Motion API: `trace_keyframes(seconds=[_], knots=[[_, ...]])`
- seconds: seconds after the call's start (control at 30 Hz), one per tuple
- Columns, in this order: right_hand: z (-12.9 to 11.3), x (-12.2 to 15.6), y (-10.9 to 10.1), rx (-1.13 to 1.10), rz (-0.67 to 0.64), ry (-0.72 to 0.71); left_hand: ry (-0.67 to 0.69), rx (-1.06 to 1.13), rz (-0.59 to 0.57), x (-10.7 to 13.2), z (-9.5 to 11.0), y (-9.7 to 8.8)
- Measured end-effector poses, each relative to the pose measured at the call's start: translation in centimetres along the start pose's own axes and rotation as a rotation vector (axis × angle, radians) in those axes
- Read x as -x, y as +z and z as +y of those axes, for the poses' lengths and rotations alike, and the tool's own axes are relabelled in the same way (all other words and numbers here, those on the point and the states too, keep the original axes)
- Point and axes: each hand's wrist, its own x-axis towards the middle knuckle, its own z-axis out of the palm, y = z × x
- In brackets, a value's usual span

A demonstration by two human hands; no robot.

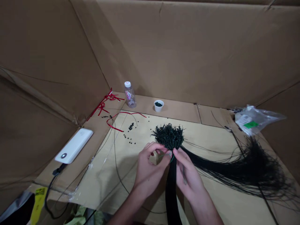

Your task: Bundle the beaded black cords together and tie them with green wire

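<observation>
Running from the near edge to a crinkled tuft (170, 136), the black bundle (171, 193) lies between both hands — likely light, supple and slippery, best held just below the tuft. The right hand (193, 181) has fingers closed against it; the left hand (150, 168) has fingers narrowed near a green thread (172, 158), grip unclear. Loose strands (225, 168) sprawl rightward — a snag risk. Beyond are black beads (130, 126), a white cup (158, 107) and a bottle (130, 96).

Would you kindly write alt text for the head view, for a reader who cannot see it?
The right hand holds a black strand bundle just below its bushy end, where the left hand touches. Looser black strands spread rightward; a white cup and clear bottle stand behind.
</observation>
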Motion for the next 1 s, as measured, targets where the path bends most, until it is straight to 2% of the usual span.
trace_keyframes(seconds=[0.1, 0.33, 0.53, 0.83, 1.0], knots=[[-0.2, -0.1, 0.0, -0.003, 0.017, 0.016, 0.004, 0.040, 0.031, 0.0, 0.0, 0.3], [0.0, 0.0, 0.2, -0.031, 0.200, 0.047, 0.029, 0.021, 0.091, 0.3, -0.5, 0.4], [0.7, 0.0, -0.3, -0.040, 0.291, 0.034, -0.073, 0.153, 0.047, 0.9, -1.3, 0.8], [1.4, 0.2, -0.3, -0.031, 0.229, -0.002, -0.137, 0.407, 0.046, 0.7, -1.6, 0.5], [1.1, 0.2, 0.0, -0.032, 0.205, -0.012, -0.145, 0.428, 0.003, 0.8, -1.5, 0.2]])
